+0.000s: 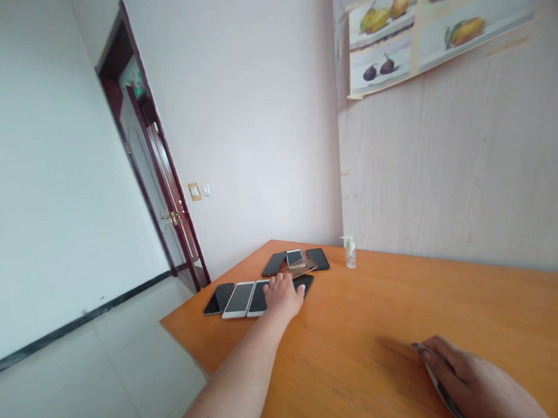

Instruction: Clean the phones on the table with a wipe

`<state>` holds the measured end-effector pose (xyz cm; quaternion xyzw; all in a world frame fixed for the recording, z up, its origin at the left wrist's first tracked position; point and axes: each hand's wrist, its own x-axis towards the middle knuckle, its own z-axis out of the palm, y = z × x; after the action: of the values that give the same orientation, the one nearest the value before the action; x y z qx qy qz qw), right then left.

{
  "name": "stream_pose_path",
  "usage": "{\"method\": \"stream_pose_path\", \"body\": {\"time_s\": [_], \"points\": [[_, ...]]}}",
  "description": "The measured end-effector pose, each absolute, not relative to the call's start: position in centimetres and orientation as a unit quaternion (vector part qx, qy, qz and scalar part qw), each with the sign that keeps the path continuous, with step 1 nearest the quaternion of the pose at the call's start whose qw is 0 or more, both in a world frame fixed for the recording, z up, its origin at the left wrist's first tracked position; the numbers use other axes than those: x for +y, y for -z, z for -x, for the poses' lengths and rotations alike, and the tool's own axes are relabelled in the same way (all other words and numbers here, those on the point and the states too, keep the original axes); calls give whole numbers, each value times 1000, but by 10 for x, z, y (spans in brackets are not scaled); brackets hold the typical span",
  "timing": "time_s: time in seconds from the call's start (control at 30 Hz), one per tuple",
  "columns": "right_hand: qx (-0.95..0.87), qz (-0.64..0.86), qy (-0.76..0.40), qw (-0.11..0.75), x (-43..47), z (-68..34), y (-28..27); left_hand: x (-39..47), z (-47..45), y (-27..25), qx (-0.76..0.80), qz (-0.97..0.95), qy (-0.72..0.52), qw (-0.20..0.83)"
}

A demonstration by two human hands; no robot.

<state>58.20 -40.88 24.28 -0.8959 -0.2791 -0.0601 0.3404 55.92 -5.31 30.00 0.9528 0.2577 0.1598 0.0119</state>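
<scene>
The black rectangular phone [218,299] looks glossy and glassy, orange wooden table [390,297] is smooth-ish, clear pump bottle [350,257] seems plastic.

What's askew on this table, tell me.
The brownish flat piece by the left hand: it slants, partly hiding the small white phone behind, unlike the neat front row of phones. Whether it's held is unclear.

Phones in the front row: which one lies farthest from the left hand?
The black phone at the row's left end. A white-edged phone lies next to it, nearer the left hand, which covers part of the row's right side.
</scene>
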Motion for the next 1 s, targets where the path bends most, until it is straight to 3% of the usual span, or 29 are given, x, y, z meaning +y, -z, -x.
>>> {"method": "stream_pose_path", "body": {"time_s": [0.27,0.6,1.0], "points": [[-292,894,21,340,-411,-597,-234,-38,-591,-301,252,-956,-147,-11],[-275,898,55,338,-410,-586,-237,-39,-590,-312,244,-952,-187,-11],[-283,903,-39,321,-414,-598,-226,-36,-600,-314,225,-951,-210,-29]]}}
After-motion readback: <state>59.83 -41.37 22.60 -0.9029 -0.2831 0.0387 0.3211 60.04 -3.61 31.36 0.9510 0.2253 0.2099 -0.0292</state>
